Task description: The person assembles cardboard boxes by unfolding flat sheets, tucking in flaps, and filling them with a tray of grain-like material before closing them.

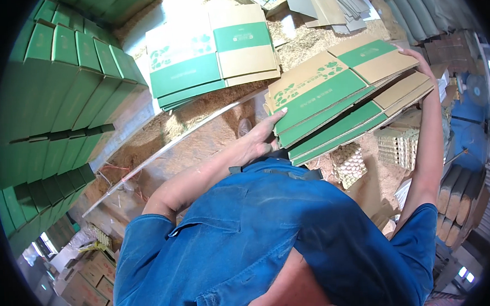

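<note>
I hold a stack of flat, folded cardboard boxes [331,101], brown with green bands and leaf prints, out in front of my chest. My left hand [261,136] grips the stack's near left edge, thumb on top. My right hand [417,58] reaches up and holds the far right corner of the top sheet. The sheets are fanned and tilted. My blue shirt fills the lower half of the view.
Another pile of flat green-and-brown boxes [212,58] lies on the sawdust-covered floor ahead. Tall stacks of green cartons [60,107] stand at left. Egg trays [348,161] sit below the held stack. A long thin bar [162,152] crosses the floor. More cardboard sheets [331,1] lie at the top.
</note>
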{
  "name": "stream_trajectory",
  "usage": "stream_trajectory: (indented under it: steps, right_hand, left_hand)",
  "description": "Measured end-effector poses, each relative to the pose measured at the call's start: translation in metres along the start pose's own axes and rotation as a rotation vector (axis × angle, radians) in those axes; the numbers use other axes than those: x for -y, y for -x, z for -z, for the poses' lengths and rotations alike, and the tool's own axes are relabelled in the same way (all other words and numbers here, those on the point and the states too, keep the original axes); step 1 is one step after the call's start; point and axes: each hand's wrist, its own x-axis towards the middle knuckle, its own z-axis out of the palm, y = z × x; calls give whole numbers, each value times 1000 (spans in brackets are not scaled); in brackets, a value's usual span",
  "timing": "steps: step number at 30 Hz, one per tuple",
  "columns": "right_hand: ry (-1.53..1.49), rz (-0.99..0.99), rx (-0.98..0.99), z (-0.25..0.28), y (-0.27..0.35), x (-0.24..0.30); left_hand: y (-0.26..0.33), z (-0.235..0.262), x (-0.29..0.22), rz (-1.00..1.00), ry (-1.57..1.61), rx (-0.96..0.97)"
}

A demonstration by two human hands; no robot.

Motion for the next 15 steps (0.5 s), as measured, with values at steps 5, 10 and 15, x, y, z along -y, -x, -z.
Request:
stream_trajectory:
  steps: [5,10,15]
  right_hand:
    - [108,-80,100,8,-40,40]
    - [283,-141,148,19,-143,56]
    - [269,-199,409,56,-255,20]
  left_hand:
    - [-23,-13,9,61,191,185]
    - [-43,-29,-6,6,221,154]
    - [-72,-53,-11,-131,315,-9]
